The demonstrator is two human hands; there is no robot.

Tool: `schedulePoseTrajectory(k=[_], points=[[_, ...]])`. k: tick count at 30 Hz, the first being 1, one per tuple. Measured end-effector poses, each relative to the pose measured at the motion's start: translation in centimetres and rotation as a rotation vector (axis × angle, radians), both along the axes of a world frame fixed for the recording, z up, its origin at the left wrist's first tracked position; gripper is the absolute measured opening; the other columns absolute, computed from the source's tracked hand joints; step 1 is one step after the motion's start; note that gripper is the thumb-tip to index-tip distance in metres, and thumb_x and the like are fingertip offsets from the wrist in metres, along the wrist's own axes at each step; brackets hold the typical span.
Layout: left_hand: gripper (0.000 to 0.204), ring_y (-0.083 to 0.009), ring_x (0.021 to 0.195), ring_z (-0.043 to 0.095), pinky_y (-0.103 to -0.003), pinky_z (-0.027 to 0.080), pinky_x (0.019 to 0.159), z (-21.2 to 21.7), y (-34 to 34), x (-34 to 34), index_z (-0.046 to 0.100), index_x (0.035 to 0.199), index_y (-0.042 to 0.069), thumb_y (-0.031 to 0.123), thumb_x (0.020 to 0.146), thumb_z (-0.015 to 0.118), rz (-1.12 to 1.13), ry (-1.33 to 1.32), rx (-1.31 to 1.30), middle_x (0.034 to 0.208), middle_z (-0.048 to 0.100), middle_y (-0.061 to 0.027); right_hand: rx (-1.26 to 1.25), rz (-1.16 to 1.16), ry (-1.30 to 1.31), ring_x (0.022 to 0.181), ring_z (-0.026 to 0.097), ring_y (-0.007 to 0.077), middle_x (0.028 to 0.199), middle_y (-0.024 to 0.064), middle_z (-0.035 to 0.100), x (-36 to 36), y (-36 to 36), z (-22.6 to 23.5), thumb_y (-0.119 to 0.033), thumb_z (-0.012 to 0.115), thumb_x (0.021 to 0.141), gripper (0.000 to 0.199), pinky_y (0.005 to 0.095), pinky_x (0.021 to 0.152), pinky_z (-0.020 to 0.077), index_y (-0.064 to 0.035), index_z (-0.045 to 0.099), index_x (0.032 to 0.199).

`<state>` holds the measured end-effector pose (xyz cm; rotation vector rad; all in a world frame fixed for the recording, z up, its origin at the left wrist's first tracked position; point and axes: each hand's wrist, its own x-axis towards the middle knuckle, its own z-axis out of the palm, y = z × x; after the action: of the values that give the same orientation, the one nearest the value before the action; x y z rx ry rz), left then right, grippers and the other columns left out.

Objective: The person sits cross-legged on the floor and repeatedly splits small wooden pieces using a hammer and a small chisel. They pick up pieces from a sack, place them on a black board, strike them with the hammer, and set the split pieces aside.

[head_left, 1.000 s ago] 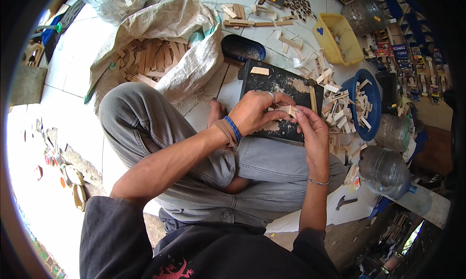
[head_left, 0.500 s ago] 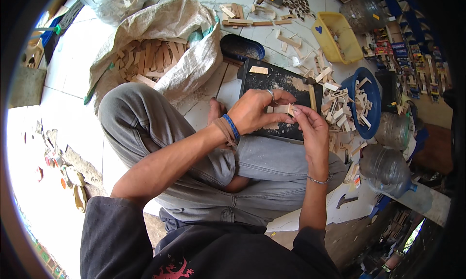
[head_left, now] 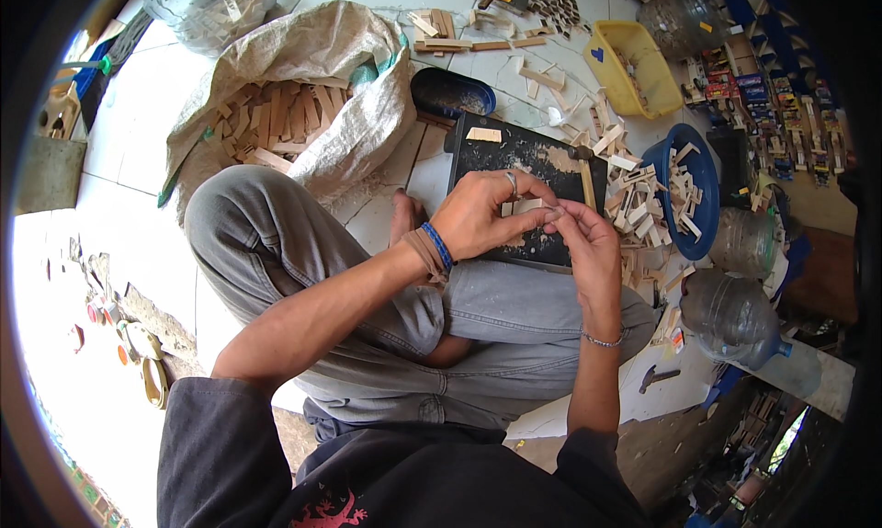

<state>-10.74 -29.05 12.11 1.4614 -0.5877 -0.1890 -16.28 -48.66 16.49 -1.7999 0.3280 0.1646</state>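
Observation:
My left hand (head_left: 482,217) holds a small pale wooden block (head_left: 524,207) between thumb and fingers, above a black board (head_left: 469,174). Against the block's right end, the fingertips of my right hand (head_left: 593,243) are pinched together, touching my left thumb tip. Whatever lies in that pinch is too small or hidden to make out. On the board rest a hammer (head_left: 587,181) with a wooden handle, at the right, and another cut wood piece (head_left: 484,135) at the upper left. Sawdust and chips are scattered over the board's surface.
A white woven sack (head_left: 372,114) of wood pieces lies open at the left. To the right are a loose wood pile (head_left: 634,202), a blue basin (head_left: 703,238) and a yellow tub (head_left: 634,105). A dark oval tray (head_left: 450,94) sits behind the board, and a second hammer (head_left: 658,378) lies at lower right.
My right fingertips have closed in against my left thumb and the block's end. The block now shows less between my fingers. The surroundings have shifted slightly in view.

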Motion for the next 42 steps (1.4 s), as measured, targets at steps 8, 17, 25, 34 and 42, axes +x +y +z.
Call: schedulePoseTrajectory(k=[8,17,25,34,42], points=[[0.02,-0.0113,0.101,0.07,-0.029,0.057,0.092,-0.6,-0.3,-0.2,0.076,0.111,-0.001,0.013,0.097,0.077,-0.038,0.253,-0.011,0.111,0.077,-0.0077,0.039,0.001,0.002,0.09,0.069,0.0088,0.103,0.0053,0.076,0.2,0.0,-0.1,-0.011,0.065,0.104,0.025,0.0212,0.08,0.051,0.0044,0.07,0.123],[0.018,-0.0144,0.107,0.07,-0.029,0.058,0.096,-0.4,-0.3,-0.2,0.075,0.111,-0.003,0.006,0.096,0.077,-0.12,0.469,-0.173,0.12,0.074,-0.0122,-0.005,0.053,0.009,0.092,0.068,0.0096,0.104,0.0044,0.075,0.1,-0.1,0.2,-0.014,0.062,0.107,0.025,0.0245,0.087,0.0524,0.0029,0.069,0.124],[0.014,-0.0139,0.107,0.07,-0.028,0.058,0.096,-0.5,-0.5,-0.5,0.074,0.109,-0.003,0.004,0.096,0.075,-0.118,0.548,-0.242,0.123,0.073,-0.0116,0.083,0.078,0.011,0.096,0.067,0.008,0.105,0.0035,0.074,0.2,-0.3,0.3,-0.019,0.06,0.109,0.028,0.0246,0.086,0.0525,0.0027,0.069,0.124],[0.014,-0.0113,0.103,0.069,-0.025,0.056,0.088,-1.3,-0.7,-0.9,0.076,0.103,-0.001,0.01,0.096,0.078,-0.057,0.405,-0.18,0.117,0.075,-0.01,-1.187,-0.087,-0.18,0.084,0.068,0.0316,0.106,0.0163,0.071,-2.3,-6.3,-3.0,-0.041,0.071,0.099,0.044,0.0421,0.079,0.0533,-0.0005,0.065,0.114],[0.009,-0.0139,0.108,0.069,-0.029,0.057,0.098,-1.3,-0.6,-0.8,0.077,0.103,0.001,0.006,0.095,0.078,-0.067,0.462,-0.154,0.124,0.073,-0.0118,-0.978,-0.036,-0.178,0.073,0.066,0.0397,0.084,0.0212,0.066,-4.8,-6.0,-3.3,-0.026,0.054,0.11,0.03,0.0464,0.065,0.0496,-0.0015,0.06,0.125]])
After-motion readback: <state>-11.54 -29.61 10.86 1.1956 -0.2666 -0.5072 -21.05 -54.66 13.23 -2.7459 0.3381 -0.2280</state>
